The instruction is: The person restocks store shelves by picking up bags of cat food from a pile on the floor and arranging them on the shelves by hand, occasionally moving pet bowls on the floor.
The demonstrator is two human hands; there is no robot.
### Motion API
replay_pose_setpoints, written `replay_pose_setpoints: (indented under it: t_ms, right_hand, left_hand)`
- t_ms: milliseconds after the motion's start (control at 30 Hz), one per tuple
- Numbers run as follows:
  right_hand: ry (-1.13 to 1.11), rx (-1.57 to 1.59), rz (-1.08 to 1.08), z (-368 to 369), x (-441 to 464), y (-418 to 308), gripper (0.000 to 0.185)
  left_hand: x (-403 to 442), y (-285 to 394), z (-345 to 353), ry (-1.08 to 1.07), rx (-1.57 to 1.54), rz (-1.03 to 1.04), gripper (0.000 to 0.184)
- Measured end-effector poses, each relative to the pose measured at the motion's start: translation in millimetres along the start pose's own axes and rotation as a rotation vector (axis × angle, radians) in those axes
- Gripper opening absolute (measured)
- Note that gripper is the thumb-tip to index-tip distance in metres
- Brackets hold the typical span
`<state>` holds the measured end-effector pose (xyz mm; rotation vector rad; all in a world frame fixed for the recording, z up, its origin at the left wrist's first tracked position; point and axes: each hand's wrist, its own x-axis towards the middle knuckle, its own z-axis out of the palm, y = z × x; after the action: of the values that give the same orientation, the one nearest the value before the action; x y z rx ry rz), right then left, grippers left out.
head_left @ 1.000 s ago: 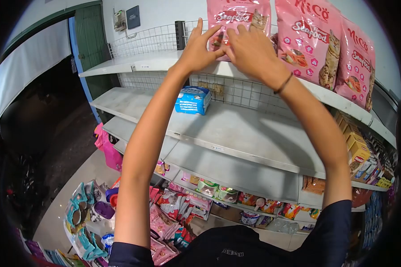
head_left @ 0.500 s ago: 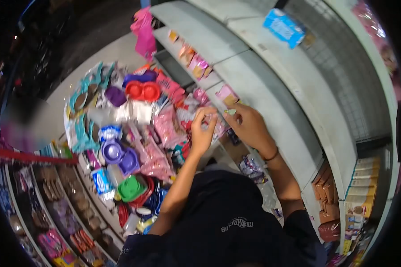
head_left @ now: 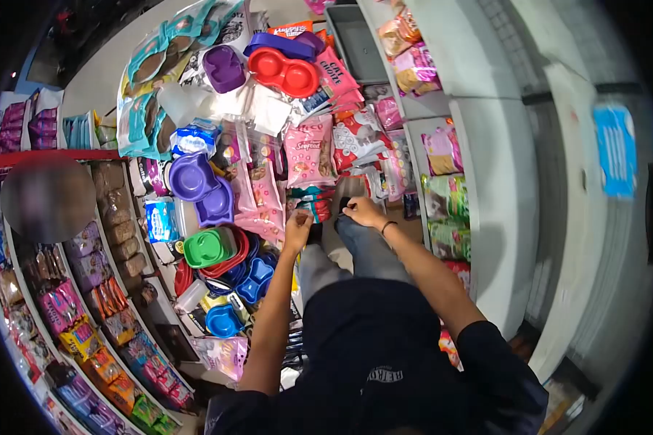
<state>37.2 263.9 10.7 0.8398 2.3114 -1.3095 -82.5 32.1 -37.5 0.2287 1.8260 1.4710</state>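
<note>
We see our left hand [head_left: 297,230] near teal-and-red plastic packets [head_left: 316,205], our right hand [head_left: 366,212] to their right, fingers of both curled, any grip we cannot tell, pink plastic Seafood bag [head_left: 310,151] on the packets' far side.

1. A pet-supply shop: cat-food bags [head_left: 310,154] and plastic feeding bowls [head_left: 283,71] crowd the floor [head_left: 100,67].
2. Packet-filled shelves [head_left: 43,156] line the left.
3. Long white shelves [head_left: 497,196] run along the right.
</note>
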Motion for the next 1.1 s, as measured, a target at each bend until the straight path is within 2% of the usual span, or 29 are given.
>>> replay_pose_setpoints:
  t_ms: [100,133,200,233,300,333,400,433,467,567,600,700,733,800,833,867,933,967,1033,1100]
  right_hand:
    - [-0.086,0.08,0.004,20,77,32,0.042]
    - [-0.084,0.185,0.037,25,102,39,0.045]
    - [-0.08,0.397,0.122,41,144,57,0.053]
    - [-0.097,0.407,0.136,48,163,63,0.053]
    - [0.17,0.402,0.119,58,194,71,0.059]
    - [0.165,0.409,0.126,66,207,76,0.059]
    - [0.131,0.689,0.083,78,227,86,0.06]
    - [0.114,0.826,0.055,87,240,96,0.06]
    - [0.112,0.828,0.063,100,249,103,0.06]
    - [0.545,0.128,-0.081,122,263,105,0.069]
    - [0.546,0.13,-0.084,119,264,108,0.069]
    - [0.213,0.555,0.01,109,248,117,0.072]
    - [0.217,0.561,0.005,107,242,118,0.072]
    - [0.147,0.578,0.09,117,235,134,0.068]
    - [0.113,0.584,0.134,121,230,141,0.065]
    - [0.122,0.584,0.128,112,220,137,0.065]
    - [-0.049,0.718,0.323,101,193,128,0.054]
    - [-0.041,0.722,0.316,102,183,126,0.054]
    - [0.163,0.732,0.164,107,156,120,0.03]
    - [0.221,0.738,0.124,104,129,114,0.03]
  left_hand:
    - [55,-14,6,0.067,0.092,-0.073,0.04]
    - [77,-22,6,0.076,0.099,-0.089,0.04]
    - [120,-45,10,0.216,0.449,0.09,0.064]
    - [139,-51,11,0.213,0.457,0.068,0.064]
    - [176,-60,11,0.316,0.654,0.131,0.085]
    - [196,-73,7,0.311,0.661,0.123,0.085]
    - [230,-103,1,0.266,0.475,0.029,0.094]
    - [239,-98,3,0.248,0.38,-0.015,0.099]
    - [240,-93,7,0.245,0.381,-0.022,0.099]
    - [238,-64,18,0.283,0.571,-0.187,0.107]
    - [241,-70,18,0.285,0.572,-0.185,0.107]
    - [242,-80,13,0.22,0.634,-0.157,0.093]
    - [240,-82,11,0.221,0.64,-0.151,0.093]
    - [231,-80,13,0.124,0.439,-0.28,0.067]
    - [226,-80,16,0.121,0.442,-0.271,0.067]
    - [222,-80,19,0.082,0.35,-0.252,0.058]
    - [208,-82,24,0.004,0.17,-0.221,0.042]
    - [202,-85,25,0.001,0.174,-0.211,0.042]
    - [186,-91,26,-0.003,0.148,-0.184,0.031]
    - [165,-86,30,-0.014,0.135,-0.159,0.027]
